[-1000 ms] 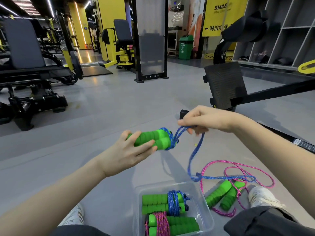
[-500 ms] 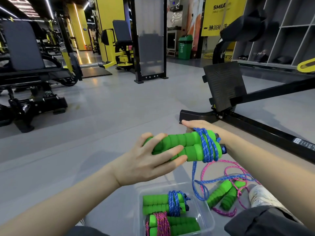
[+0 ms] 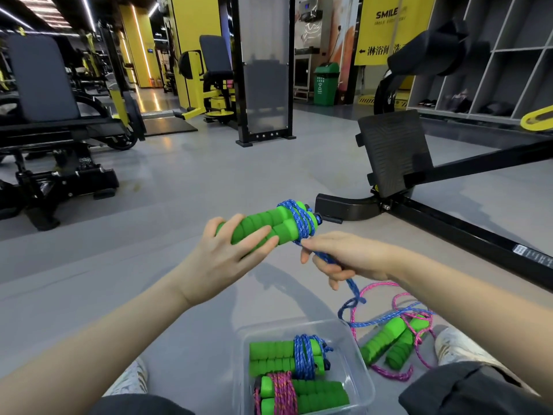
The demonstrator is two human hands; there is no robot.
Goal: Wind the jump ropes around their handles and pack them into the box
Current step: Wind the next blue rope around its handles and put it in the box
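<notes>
Left hand [image 3: 221, 259] grips green handles [image 3: 266, 227]; right hand [image 3: 350, 256] pinches blue rope [image 3: 302, 224]; box [image 3: 357, 366] below, machine base [image 3: 344, 206] beyond.

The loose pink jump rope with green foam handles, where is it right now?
The pink jump rope lies on the grey floor at lower right of the head view, between the clear plastic box and a white shoe.
</notes>
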